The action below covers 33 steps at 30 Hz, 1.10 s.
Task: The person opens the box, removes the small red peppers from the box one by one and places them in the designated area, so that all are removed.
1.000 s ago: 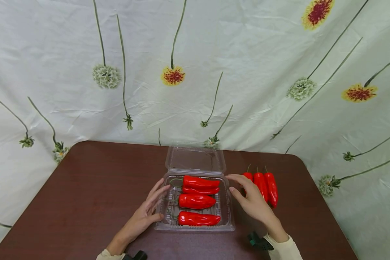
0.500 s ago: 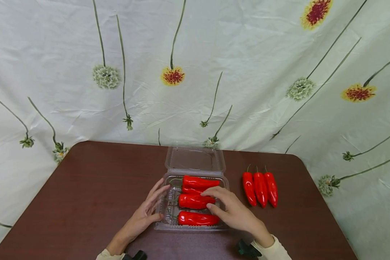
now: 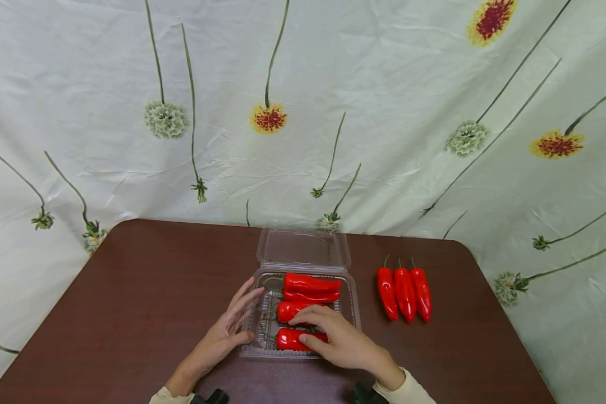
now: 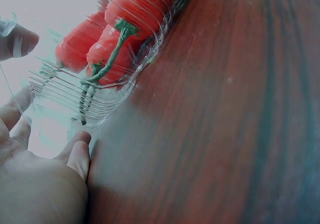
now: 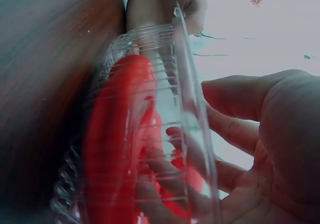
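RIGHT HAND [image 3: 340,341] NOW OVER THE NEAR PEPPER [image 3: 289,339]; GRIP NOT CLOSED

The right hand's thumb and fingers stand apart, and the right wrist view shows no pinch. From above, the thumb overlaps the near pepper; the fingers reach over the far side of it, beside the middle pepper [image 3: 286,310]. Contact with either cannot be confirmed.

Change: a second ago this hand was beside the right wall of the box [image 3: 356,303], and half a second ago over the middle pepper's tip. It is now further in and nearer the person. In this inspector's judgement, the work has passed to the boxed peppers; none of them has visibly shifted.

The near pepper lies along the box's front wall, stem to the left. Beyond the middle pepper lie the far peppers [image 3: 311,283], apparently two, touching.

The left hand [image 3: 223,334] is unchanged: fingers extended along the box's left side, holding no pepper. The lid [image 3: 303,248] is folded back. Right of the box, three loose peppers [image 3: 404,292] lie on the table [image 3: 156,292], stems away from the person
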Each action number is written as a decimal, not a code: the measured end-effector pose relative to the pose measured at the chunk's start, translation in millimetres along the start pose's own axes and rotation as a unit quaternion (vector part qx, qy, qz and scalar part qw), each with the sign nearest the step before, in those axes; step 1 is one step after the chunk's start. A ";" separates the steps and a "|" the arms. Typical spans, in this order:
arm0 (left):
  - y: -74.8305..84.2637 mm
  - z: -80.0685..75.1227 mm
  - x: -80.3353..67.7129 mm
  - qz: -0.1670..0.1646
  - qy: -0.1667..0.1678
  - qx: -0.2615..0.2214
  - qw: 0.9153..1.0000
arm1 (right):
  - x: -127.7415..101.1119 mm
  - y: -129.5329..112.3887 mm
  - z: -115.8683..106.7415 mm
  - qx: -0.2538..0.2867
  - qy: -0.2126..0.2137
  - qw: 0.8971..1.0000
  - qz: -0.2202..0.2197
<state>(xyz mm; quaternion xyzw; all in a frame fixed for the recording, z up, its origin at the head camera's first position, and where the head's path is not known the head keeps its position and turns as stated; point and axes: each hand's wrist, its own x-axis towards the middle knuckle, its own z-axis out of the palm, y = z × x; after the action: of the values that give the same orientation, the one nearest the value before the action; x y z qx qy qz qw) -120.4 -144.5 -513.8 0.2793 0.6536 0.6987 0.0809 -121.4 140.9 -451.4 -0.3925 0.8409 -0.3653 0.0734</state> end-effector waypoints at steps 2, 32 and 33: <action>1.0 -0.1 0.3 0.006 -0.001 -0.001 1.000 | 1.0 0.2 1.9 -0.001 -0.003 1.000 0.000; 3.1 0.5 0.6 -0.007 -0.002 -0.007 1.000 | 2.1 11.0 6.2 0.031 -0.040 0.999 0.021; 3.2 0.6 0.6 -0.007 -0.002 -0.007 1.000 | 2.2 10.9 5.8 0.032 -0.040 0.998 0.021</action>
<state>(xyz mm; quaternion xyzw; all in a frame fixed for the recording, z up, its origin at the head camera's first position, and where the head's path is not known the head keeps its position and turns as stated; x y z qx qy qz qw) -119.8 -144.1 -510.5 0.2752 0.6503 0.7025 0.0891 -127.2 140.7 -462.5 -0.3869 0.8332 -0.3739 0.1272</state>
